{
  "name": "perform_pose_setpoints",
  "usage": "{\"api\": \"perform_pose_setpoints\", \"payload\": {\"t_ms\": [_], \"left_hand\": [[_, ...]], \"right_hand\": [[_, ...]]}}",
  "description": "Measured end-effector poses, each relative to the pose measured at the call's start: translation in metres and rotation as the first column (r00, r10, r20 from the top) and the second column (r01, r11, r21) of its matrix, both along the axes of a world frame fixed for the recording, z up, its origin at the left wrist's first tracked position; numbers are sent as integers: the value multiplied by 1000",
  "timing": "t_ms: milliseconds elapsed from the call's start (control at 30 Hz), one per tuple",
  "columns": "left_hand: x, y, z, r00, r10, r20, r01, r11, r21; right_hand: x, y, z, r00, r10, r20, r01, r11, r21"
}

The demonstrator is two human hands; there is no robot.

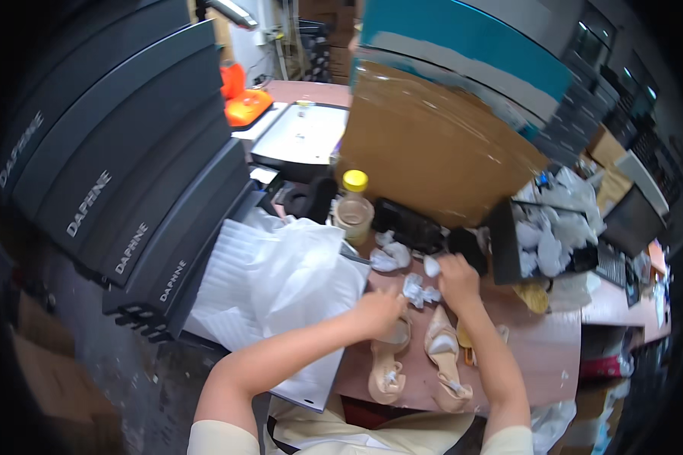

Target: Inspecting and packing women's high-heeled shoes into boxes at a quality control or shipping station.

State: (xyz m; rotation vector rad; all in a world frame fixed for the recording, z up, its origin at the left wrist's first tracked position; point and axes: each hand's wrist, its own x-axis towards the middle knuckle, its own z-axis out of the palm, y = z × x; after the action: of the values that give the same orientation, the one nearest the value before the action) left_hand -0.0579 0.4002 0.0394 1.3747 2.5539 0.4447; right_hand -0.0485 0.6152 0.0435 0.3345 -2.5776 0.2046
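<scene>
Two beige strappy shoes lie on the reddish-brown table in front of me, the left shoe [387,371] and the pointed right shoe [442,345]. My left hand [382,312] is at the toe end of the left shoe, its fingers curled and slightly blurred; what they hold is hidden. Beyond the right shoe's toe, my right hand [458,282] is closed, with a small white paper wad [431,265] at its fingertips. Between the hands lies crumpled translucent paper [419,291]. Another crumpled white piece [389,258] sits farther back.
Stacked dark shoe boxes [129,174] rise at the left. Beside them, an open box holds white wrapping paper [273,258]. A yellow-capped jar [354,212] stands behind my hands, before a large cardboard box [432,144]. A black bin [508,243] holds crumpled paper at right.
</scene>
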Motion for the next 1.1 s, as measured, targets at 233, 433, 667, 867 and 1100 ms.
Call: {"api": "perform_pose_setpoints", "payload": {"t_ms": [233, 433, 667, 867, 1100], "left_hand": [[-20, 24, -29, 957, -162, 240, 171, 985, -14], [-24, 28, -18, 917, -306, 257, 359, 913, -192], [-16, 7, 31, 879, -243, 411, 380, 877, -295], [-10, 30, -6, 927, -323, 192, 358, 913, -195], [3, 22, -14, 986, -105, 129, 120, 986, -116]], "right_hand": [[88, -50, 32, 805, 329, 494, -138, 913, -384], [74, -64, -1, 755, 449, 479, -564, 817, 123], [83, -83, 18, 770, 346, 536, -360, 929, -83], [71, -62, 6, 877, 178, 447, -225, 973, 54], [105, -29, 53, 749, 75, 659, -45, 997, -62]]}}
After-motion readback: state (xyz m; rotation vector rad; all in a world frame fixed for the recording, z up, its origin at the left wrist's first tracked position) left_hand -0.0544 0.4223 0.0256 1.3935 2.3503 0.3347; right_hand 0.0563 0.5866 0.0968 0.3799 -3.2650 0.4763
